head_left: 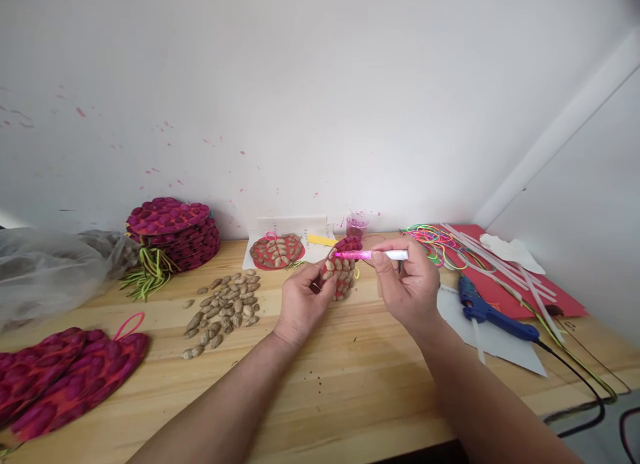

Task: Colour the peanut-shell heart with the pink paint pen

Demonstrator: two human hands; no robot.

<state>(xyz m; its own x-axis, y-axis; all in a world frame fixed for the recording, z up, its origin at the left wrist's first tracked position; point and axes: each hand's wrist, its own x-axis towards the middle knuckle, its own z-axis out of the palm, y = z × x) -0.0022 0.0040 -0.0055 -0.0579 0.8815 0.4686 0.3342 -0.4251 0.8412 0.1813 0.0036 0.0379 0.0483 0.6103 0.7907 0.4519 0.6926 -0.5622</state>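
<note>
Head view, near to far. Front left, on wooden table point(360, 397): magenta discs point(85, 384), overlapping, cut off by frame edge. Right side: blue glue gun point(500, 319), lying partly over white sheet point(515, 357), cable trailing toward near right.

Mid-depth, left of centre: scatter of brown nut-like pieces point(223, 312), loose, to left of left hand point(307, 297).

Centre: red disc point(343, 274), studded with similar brown pieces, face tilted toward camera; cannot tell whether lower edge meets the table. Left hand: closed on left edge of disc, thumb at the face, some fingers hidden. Right hand point(410, 284): thumb and fingertips pinched on pink-and-white pen point(363, 255), remaining fingers curled.

Key relation: disc to left of right hand, between both hands, nearer the left. Pen's long axis almost level, running across the view; white end right, pink tip left, at upper part of disc. Contact of tip with disc: too small to tell.

Farther right: red sheets point(550, 297), pale sticks point(495, 264) across top, coloured cords point(430, 241) beside. Far left: stack of magenta rounds point(173, 234), green strings point(150, 272) in front, see-through plastic point(55, 271) alongside. Far centre: second studded disc point(277, 252) on white paper, yellow strip point(321, 241), small cup point(357, 224). Rearmost: white wall point(320, 104), spotted pink.
</note>
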